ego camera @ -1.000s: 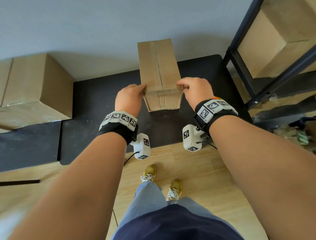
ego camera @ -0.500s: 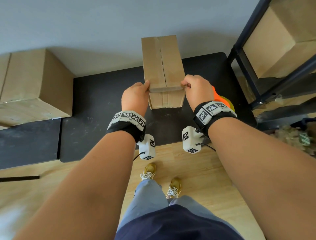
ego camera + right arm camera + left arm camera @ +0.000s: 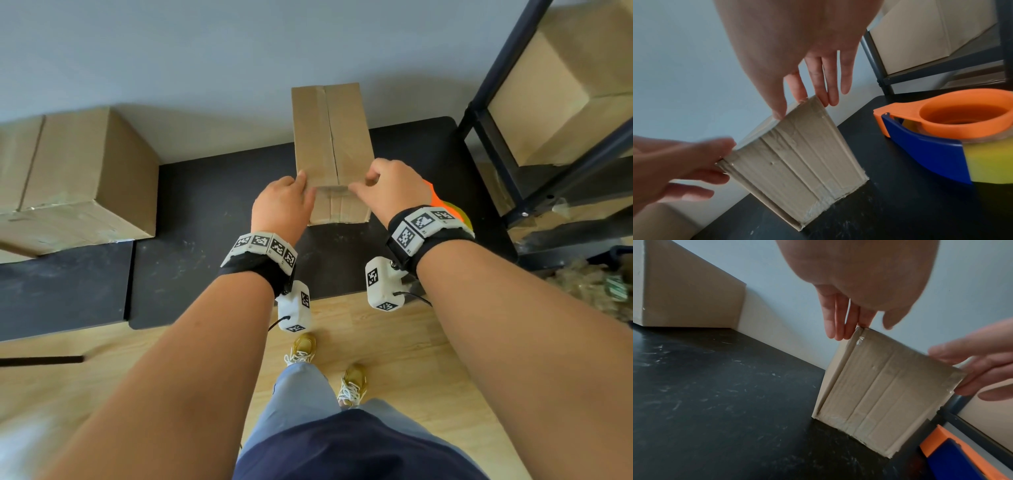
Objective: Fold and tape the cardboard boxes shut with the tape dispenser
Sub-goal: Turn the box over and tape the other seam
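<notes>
Since half a second ago both hands have loosened: fingers that were hooked over the near top corners of the narrow cardboard box [image 3: 330,137] now lie nearly straight.

Large closed carton [image 3: 73,178]: far left, on the black table [image 3: 212,212], against the wall; contents not visible.

Left hand [image 3: 282,205]: fingers extended and relaxed, tips touching the left near top corner of the narrow cardboard box, gripping nothing.

Narrow cardboard box: stands upright mid-table, top flaps folded shut with the centre seam showing; clear tape strips run over the near face and its edges [image 3: 879,394]. Contents hidden. Bare tabletop lies between it and the large closed carton, and a strip in front up to the table's near edge.

Right hand [image 3: 390,186]: fingers loosely extended, thumb and forefinger tips on the right near top corner, no firm grasp.

Tape dispenser [image 3: 941,133]: orange and blue, with a yellowish roll, lying on the table just right of the box, apart from it.

Dark metal shelving [image 3: 493,102]: far right, holding another carton [image 3: 548,102].

Black-and-white square markers on both wristbands; no legible writing anywhere.
</notes>
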`<state>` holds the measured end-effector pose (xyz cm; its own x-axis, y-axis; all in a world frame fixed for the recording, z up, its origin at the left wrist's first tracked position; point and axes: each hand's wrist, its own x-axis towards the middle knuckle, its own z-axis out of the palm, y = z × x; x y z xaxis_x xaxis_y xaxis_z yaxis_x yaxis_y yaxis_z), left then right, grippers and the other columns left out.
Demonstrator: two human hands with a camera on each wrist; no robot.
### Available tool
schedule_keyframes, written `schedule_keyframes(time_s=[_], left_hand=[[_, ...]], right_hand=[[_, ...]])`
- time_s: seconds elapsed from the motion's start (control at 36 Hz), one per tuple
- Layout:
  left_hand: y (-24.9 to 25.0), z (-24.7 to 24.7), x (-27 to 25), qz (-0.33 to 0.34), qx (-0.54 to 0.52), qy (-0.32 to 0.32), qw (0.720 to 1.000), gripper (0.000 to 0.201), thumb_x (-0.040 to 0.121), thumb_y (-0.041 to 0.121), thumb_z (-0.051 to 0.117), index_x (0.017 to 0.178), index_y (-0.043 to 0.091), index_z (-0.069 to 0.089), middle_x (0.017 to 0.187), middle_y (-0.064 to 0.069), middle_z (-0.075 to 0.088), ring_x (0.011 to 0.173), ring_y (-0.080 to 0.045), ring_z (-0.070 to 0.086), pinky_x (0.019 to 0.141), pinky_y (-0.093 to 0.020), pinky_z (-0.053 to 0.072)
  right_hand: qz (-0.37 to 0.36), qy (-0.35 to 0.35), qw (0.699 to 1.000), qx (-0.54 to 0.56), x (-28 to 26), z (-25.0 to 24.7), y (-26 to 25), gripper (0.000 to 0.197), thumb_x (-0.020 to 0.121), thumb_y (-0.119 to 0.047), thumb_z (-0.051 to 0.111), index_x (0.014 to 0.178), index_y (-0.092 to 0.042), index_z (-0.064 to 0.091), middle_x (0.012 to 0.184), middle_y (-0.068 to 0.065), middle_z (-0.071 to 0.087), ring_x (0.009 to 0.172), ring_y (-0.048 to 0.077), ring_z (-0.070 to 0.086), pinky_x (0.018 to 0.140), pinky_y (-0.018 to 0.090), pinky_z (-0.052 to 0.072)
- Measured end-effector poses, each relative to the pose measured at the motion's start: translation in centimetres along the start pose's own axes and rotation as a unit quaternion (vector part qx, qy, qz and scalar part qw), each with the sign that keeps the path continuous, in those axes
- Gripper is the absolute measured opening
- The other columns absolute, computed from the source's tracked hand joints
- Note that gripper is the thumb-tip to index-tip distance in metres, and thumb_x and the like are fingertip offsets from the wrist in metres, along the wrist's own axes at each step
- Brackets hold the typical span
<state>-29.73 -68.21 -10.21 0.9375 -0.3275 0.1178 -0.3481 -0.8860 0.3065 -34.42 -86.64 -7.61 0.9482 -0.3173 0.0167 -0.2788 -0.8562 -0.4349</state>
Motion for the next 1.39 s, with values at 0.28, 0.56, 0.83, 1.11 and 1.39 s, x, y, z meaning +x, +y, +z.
schedule_keyframes(time_s=[0.28,0.56,0.83,1.11,1.39], left_hand=[[-0.3,0.4,1.3,0.009,0.095,-0.035,0.995,0.035,0.101,0.029,0.04,0.132,0.014,0.048,0.088,-0.004,0.051,0.079,-0.023,0.05,0.064,-0.032,0.037],[1.6,0.4,1.7,-0.025,0.099,-0.009,0.995,0.047,0.089,0.057,0.042,0.104,0.016,0.058,0.081,0.0,0.052,0.08,-0.023,0.057,0.062,-0.031,0.04],[2.3,-0.2,2.3,-0.012,0.197,-0.049,0.979,0.059,0.096,0.063,0.031,0.103,0.011,0.058,0.077,0.0,0.047,0.072,-0.023,0.056,0.057,-0.033,0.04],[0.8,0.5,1.3,-0.005,0.103,-0.019,0.994,0.054,0.096,0.056,0.039,0.126,0.013,0.052,0.083,0.0,0.048,0.073,-0.018,0.048,0.06,-0.03,0.035],[0.0,0.5,0.4,0.013,0.052,-0.009,0.999,0.048,0.094,0.011,0.043,0.142,0.012,0.044,0.08,0.001,0.041,0.07,-0.017,0.038,0.06,-0.031,0.029]], right_hand=[[-0.066,0.041,0.995,-0.067,0.0,2.2,0.4,0.03,0.096,-0.044,0.054,0.103,-0.014,0.051,0.094,0.008,0.05,0.074,0.023,0.055,0.063,0.039,0.052],[-0.089,0.054,0.988,-0.117,0.5,2.7,0.4,0.03,0.099,-0.037,0.051,0.111,-0.01,0.05,0.099,0.014,0.051,0.081,0.029,0.054,0.063,0.038,0.045],[-0.043,0.036,0.996,0.075,0.6,1.6,1.3,0.019,0.087,-0.029,0.067,0.092,-0.013,0.059,0.092,0.004,0.058,0.077,0.018,0.057,0.069,0.031,0.049],[-0.059,0.051,0.993,0.091,0.5,1.7,2.3,0.007,0.093,-0.013,0.059,0.097,-0.01,0.065,0.097,0.005,0.065,0.084,0.019,0.062,0.073,0.032,0.051],[-0.065,0.051,0.993,0.081,0.4,1.7,2.3,0.011,0.093,-0.011,0.059,0.1,-0.012,0.066,0.095,-0.002,0.063,0.082,0.012,0.058,0.07,0.025,0.045]])
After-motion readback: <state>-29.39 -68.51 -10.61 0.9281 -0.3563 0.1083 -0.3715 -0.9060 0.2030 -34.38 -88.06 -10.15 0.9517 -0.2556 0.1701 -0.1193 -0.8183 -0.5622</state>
